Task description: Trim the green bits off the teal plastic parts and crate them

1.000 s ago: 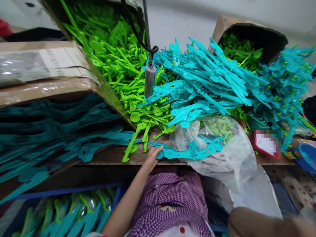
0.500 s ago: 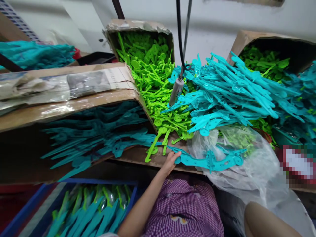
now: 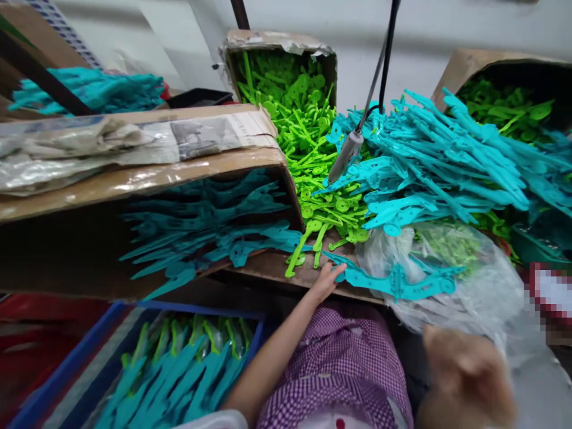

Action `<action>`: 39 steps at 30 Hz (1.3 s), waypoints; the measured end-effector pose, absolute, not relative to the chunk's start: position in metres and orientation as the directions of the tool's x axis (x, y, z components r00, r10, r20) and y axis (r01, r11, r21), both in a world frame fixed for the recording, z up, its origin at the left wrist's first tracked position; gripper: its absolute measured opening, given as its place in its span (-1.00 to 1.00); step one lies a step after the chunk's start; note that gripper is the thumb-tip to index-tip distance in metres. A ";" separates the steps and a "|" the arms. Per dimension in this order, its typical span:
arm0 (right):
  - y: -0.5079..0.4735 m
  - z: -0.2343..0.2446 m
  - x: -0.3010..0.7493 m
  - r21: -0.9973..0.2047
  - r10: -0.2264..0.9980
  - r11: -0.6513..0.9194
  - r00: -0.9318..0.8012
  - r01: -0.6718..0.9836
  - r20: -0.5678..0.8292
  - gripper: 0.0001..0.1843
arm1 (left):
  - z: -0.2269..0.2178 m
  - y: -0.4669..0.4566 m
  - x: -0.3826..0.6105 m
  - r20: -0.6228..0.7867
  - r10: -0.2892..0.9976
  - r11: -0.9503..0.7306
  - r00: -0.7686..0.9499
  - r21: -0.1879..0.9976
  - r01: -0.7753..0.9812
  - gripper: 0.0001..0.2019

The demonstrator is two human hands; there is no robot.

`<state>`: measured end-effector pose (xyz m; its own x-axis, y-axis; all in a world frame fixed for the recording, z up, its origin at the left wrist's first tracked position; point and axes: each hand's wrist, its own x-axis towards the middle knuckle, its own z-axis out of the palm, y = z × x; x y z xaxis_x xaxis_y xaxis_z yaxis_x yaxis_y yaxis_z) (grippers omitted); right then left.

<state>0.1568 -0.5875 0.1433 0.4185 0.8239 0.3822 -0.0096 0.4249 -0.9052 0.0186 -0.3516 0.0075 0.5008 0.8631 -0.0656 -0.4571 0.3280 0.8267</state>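
At the bench's front edge, my left hand (image 3: 328, 281) is closed on the left end of a long teal plastic part (image 3: 404, 286). This flat piece has a short crosspiece near its middle and lies partly over a clear plastic bag (image 3: 496, 295). My right hand (image 3: 469, 372) is low on the right, in front of the bag and apart from the teal part. Motion smears its fingers, so whether it holds anything is unclear. Above the bench hangs a grey power screwdriver (image 3: 346, 156), with neither hand on it.
On the left, a cardboard box (image 3: 147, 173) on its side holds teal parts. Lime-green parts (image 3: 308, 143) spill from another box behind, beside a heap of teal parts (image 3: 451, 158). A blue crate (image 3: 257, 333) with bagged teal and green pieces stands lower left.
My right hand has risen into view at the lower right, where only a forearm showed. The left hand keeps the teal part. The whole view has shifted, moving things rightward in the picture.
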 end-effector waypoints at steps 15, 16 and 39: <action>-0.633 0.033 0.213 -0.961 0.920 -0.030 0.382 0.274 0.080 -0.63 | 0.005 -0.349 0.029 -0.006 0.942 0.212 0.334 0.785 -0.583 -0.69; -0.638 0.027 0.213 -0.963 0.909 -0.030 0.408 0.266 0.085 -0.63 | 0.004 -0.348 0.030 -0.005 0.946 0.204 0.324 0.787 -0.583 -0.70; -0.590 0.030 0.155 -0.806 0.923 0.096 0.251 0.585 0.293 -0.74 | 0.002 -0.346 0.025 0.003 0.906 0.287 0.422 0.728 -0.622 -0.75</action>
